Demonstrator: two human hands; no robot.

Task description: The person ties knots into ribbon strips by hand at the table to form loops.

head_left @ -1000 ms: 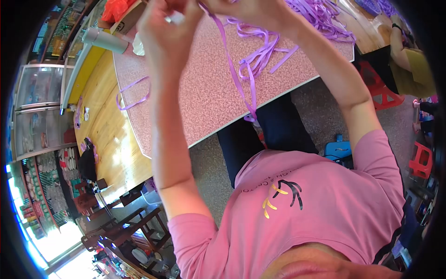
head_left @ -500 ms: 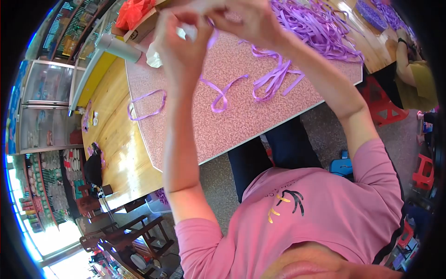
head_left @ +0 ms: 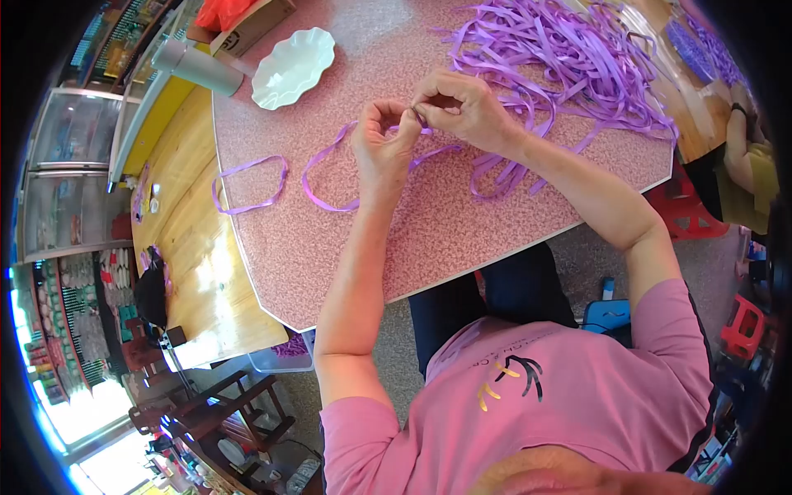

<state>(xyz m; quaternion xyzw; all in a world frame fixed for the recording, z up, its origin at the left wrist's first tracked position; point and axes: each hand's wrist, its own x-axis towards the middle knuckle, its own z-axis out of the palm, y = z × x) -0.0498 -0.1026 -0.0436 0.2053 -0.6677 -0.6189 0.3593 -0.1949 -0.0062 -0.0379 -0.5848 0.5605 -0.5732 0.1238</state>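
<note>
In front of my chest, my left hand point(head_left: 384, 148) and my right hand point(head_left: 464, 107) meet at the fingertips, both pinched on a purple ribbon point(head_left: 326, 157). The ribbon makes a wide loop left of my left hand, over the table, and a short tail shows to the right of my left wrist. Where the fingertips meet, the fingers hide most of the ribbon. A separate closed ribbon loop point(head_left: 282, 177) lies flat on the pink speckled table point(head_left: 330, 272) farther left. Several loose strands point(head_left: 495, 177) rest right of my hands.
A large heap of purple ribbons point(head_left: 553, 54) covers the table's far right. At the far left are a white scalloped dish point(head_left: 293, 68), a grey-green cylinder point(head_left: 198, 68) and a cardboard box point(head_left: 252, 25) with a red bag point(head_left: 223, 12). Another person's arm point(head_left: 738, 140) shows at right.
Both hands have come down and closer to my body, still pinching at the fingertips. The ribbon loop left of my left hand now shows, and the white dish is uncovered. The view has shifted slightly.
</note>
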